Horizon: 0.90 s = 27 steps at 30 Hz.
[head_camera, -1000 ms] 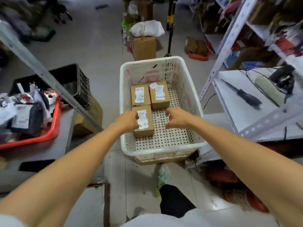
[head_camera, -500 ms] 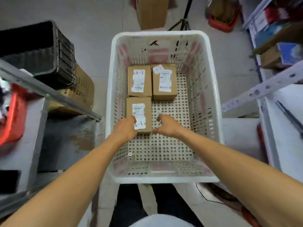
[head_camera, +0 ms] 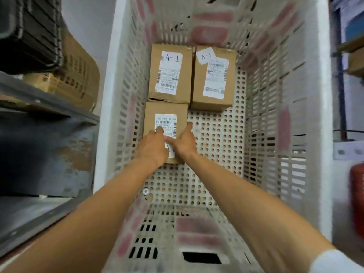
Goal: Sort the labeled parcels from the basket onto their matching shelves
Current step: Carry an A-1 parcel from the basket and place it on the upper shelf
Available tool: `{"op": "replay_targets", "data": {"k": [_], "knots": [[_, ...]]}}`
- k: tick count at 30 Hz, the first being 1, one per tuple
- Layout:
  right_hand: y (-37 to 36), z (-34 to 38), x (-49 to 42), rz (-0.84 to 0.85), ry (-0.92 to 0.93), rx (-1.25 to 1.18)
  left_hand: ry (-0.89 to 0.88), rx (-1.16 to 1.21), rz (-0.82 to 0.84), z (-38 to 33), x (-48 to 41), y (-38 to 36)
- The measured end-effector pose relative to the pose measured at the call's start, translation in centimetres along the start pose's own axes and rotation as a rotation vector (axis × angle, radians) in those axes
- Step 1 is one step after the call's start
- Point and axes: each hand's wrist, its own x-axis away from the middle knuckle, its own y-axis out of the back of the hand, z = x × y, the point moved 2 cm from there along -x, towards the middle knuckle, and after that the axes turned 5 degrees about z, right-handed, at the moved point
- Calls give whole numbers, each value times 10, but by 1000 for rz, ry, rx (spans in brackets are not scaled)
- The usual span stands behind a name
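A white perforated plastic basket (head_camera: pixel 323 95) fills the view below me and holds three brown cardboard parcels. Two of them, each labelled A-1, stand side by side at the far end: the far-left parcel (head_camera: pixel 170 71) and the far-right parcel (head_camera: pixel 213 77). The near parcel (head_camera: pixel 165 111) lies in front of the far-left one, against the basket's left wall. My left hand (head_camera: pixel 152 148) grips its near left side, thumb on the white label. My right hand (head_camera: pixel 184 143) grips its right edge, one finger stretched along that edge. The hands hide most of its handwritten label.
A grey metal shelf (head_camera: pixel 39 115) runs along the basket's left side. Beyond it sit a black crate (head_camera: pixel 29 32) and a brown carton (head_camera: pixel 78 75). A red object (head_camera: pixel 357 194) and more shelving stand at the right. The basket's near half holds nothing.
My view has dropped closer over the basket. Both hands reached down from above the near parcel and have closed on its two sides.
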Motion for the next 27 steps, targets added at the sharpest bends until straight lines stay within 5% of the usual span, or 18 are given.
{"op": "replay_targets", "data": {"k": [9, 19, 27], "knots": [[27, -52, 2, -69, -95, -233, 20, 109, -97, 6, -8, -25], [90, -103, 35, -21, -65, -324, 9, 788, 410, -21, -29, -76], [95, -78, 77, -53, 10, -434, -78, 807, 329, -30, 11, -46]]}}
